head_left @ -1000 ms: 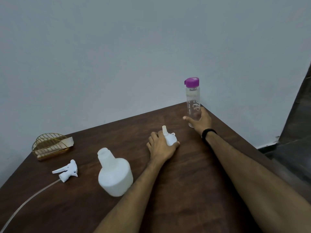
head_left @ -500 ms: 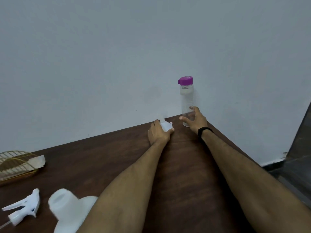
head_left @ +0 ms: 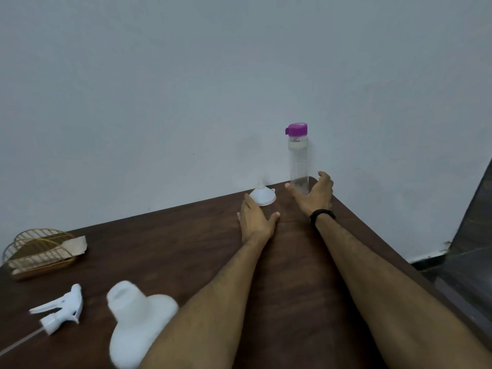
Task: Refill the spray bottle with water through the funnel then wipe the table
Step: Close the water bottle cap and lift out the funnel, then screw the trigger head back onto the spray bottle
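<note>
A white funnel (head_left: pixel 263 196) rests mouth down, spout up, near the table's far edge. My left hand (head_left: pixel 254 220) lies flat just in front of it, fingers apart, fingertips at its rim. A clear water bottle (head_left: pixel 298 162) with a purple cap stands upright at the far right corner. My right hand (head_left: pixel 314 194) is spread around the bottle's base with its fingers apart. The white spray bottle (head_left: pixel 138 322), uncapped, stands at lower left, partly behind my left forearm. Its trigger head (head_left: pixel 60 308) with the tube lies to the left.
A gold wire holder (head_left: pixel 40 251) with brown paper napkins sits at the left edge of the dark wooden table (head_left: pixel 292 288). The grey wall runs close behind the table. The table's right edge drops to the dark floor (head_left: pixel 466 262).
My left hand has let go of the funnel, which now stands on the table. My right hand has opened away from the water bottle. The view has shifted slightly.
</note>
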`<action>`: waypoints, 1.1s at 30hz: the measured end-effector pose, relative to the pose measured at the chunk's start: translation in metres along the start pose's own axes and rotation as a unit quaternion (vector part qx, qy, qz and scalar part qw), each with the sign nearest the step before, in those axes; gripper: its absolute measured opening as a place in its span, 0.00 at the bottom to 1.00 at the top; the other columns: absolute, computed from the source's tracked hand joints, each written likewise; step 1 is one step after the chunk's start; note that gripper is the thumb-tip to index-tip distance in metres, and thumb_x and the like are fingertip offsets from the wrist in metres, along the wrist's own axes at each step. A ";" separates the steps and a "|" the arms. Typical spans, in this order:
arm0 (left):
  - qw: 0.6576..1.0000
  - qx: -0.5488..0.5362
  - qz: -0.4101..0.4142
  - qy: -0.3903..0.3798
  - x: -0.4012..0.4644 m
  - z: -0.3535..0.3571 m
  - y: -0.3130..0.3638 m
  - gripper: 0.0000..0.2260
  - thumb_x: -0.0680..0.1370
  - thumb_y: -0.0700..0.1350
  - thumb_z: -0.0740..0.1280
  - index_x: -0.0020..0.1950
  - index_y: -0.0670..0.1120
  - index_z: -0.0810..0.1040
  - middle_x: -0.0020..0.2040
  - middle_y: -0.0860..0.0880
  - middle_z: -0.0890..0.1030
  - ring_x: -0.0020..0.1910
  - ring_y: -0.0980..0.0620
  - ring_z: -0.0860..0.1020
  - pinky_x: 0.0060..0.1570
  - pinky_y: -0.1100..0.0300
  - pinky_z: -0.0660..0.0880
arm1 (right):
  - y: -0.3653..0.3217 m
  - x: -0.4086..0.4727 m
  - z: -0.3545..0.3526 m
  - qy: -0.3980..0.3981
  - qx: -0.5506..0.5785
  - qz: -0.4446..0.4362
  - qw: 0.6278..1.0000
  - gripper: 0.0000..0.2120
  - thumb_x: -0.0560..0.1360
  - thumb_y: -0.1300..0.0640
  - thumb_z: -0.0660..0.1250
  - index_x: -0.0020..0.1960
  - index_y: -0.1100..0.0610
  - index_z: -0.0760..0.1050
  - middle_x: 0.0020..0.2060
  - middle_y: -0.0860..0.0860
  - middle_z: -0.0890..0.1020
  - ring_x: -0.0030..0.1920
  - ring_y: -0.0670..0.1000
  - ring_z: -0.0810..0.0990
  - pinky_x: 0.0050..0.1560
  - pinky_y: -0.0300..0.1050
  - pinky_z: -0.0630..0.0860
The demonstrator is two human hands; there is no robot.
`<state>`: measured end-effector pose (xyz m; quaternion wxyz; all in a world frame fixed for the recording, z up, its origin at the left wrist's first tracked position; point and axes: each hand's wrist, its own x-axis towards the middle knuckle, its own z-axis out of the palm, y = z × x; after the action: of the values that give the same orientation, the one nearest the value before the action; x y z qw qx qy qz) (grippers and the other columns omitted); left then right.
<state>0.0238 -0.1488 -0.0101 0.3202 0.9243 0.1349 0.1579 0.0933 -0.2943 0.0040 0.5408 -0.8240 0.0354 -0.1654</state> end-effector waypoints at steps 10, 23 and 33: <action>0.973 0.159 0.132 -0.107 -0.146 -0.046 -0.018 0.29 0.84 0.57 0.53 0.80 0.41 0.59 0.80 0.40 0.60 0.80 0.43 0.57 0.79 0.48 0.53 | -0.019 -0.125 -0.018 -0.222 -0.219 -0.117 0.943 0.29 0.77 0.39 0.64 0.74 0.51 0.67 0.72 0.50 0.72 0.71 0.52 0.71 0.70 0.51 0.67; 0.961 0.022 0.217 -0.169 -0.294 -0.192 -0.115 0.19 0.82 0.48 0.65 0.72 0.46 0.75 0.74 0.49 0.73 0.74 0.55 0.68 0.74 0.59 0.64 | -0.062 -0.284 -0.024 -0.283 -0.162 -0.144 0.934 0.24 0.81 0.42 0.60 0.75 0.47 0.66 0.72 0.50 0.72 0.70 0.54 0.72 0.68 0.52 0.69; 0.984 0.024 0.037 0.175 -0.264 -0.289 -0.198 0.11 0.77 0.42 0.69 0.60 0.47 0.80 0.55 0.49 0.82 0.54 0.50 0.79 0.56 0.50 0.78 | -0.092 -0.336 0.004 -0.248 0.064 -0.081 0.963 0.31 0.76 0.36 0.65 0.73 0.51 0.67 0.68 0.51 0.75 0.67 0.50 0.74 0.68 0.53 0.72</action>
<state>-0.3559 0.0683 0.0253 0.2633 0.8941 0.1584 0.3259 -0.2336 -0.1733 0.0071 0.5693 -0.8027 -0.1775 -0.0009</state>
